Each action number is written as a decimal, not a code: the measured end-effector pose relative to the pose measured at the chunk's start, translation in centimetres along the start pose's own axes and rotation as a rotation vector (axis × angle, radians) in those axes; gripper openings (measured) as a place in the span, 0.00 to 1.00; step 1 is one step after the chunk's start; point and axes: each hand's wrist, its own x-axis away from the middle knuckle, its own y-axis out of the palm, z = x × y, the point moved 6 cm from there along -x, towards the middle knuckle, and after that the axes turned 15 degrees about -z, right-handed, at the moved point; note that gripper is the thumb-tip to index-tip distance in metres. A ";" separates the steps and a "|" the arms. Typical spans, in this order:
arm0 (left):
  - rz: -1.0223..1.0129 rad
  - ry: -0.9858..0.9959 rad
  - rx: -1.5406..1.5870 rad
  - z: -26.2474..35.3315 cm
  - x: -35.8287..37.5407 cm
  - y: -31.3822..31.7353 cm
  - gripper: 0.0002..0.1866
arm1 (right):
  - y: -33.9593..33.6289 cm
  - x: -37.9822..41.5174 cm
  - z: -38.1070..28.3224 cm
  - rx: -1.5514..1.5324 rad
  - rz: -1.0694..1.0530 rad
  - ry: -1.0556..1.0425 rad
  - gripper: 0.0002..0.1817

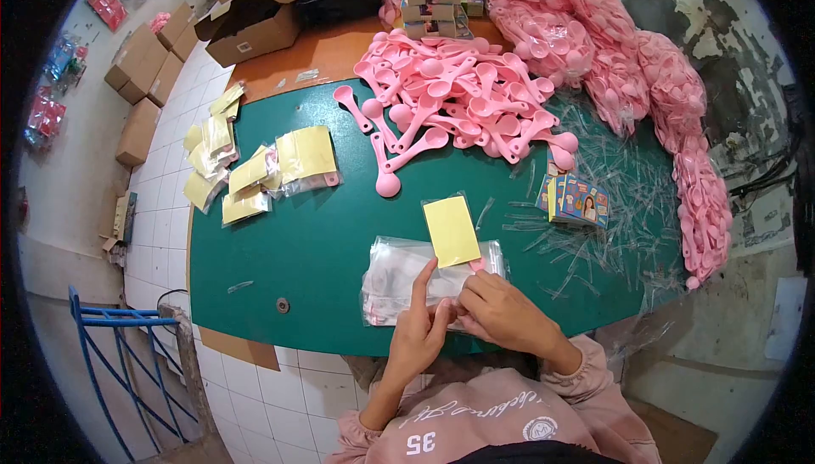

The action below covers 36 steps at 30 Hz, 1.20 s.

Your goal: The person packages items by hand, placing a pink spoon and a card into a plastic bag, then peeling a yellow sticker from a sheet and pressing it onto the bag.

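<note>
A yellow card [452,230] in a clear plastic bag lies over a stack of flat clear bags [392,269] at the table's near edge. A pink piece [477,265], seemingly a scoop's handle, shows below the card's lower right corner. My right hand [503,309] has its fingers curled together at the lower end of this bag; the fingers cover what they pinch. My left hand [418,328] points its index finger at the card's lower left corner, thumb apart, holding nothing visible.
Pink scoops [458,95] are heaped on the green table [280,256]. Bagged yellow cards [307,157] lie left, printed cards [581,201] right among plastic strips [611,247]. Full bags of scoops [607,65] line the right edge. An opened carton [263,31] stands behind.
</note>
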 end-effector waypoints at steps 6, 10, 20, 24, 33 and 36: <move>0.019 0.000 0.132 -1.6 -0.7 -0.3 0.24 | 0.0 0.4 -1.2 0.115 0.047 -0.032 0.12; 0.050 -0.021 0.167 -1.4 -0.4 -0.2 0.19 | 0.4 0.8 -0.7 0.057 0.013 -0.047 0.12; -0.011 0.041 0.289 -2.0 -0.2 -1.6 0.11 | -12.2 10.9 11.0 -0.493 0.338 0.405 0.05; 0.008 0.013 0.358 -1.9 -0.1 -1.3 0.11 | -14.9 17.5 12.5 0.977 0.722 1.115 0.15; -0.021 0.110 0.539 -1.6 0.3 -1.2 0.10 | -0.2 2.6 2.2 -0.244 0.342 0.278 0.19; -0.087 0.103 0.588 -1.2 1.0 -1.5 0.10 | -0.5 2.2 2.6 -0.341 0.366 0.257 0.12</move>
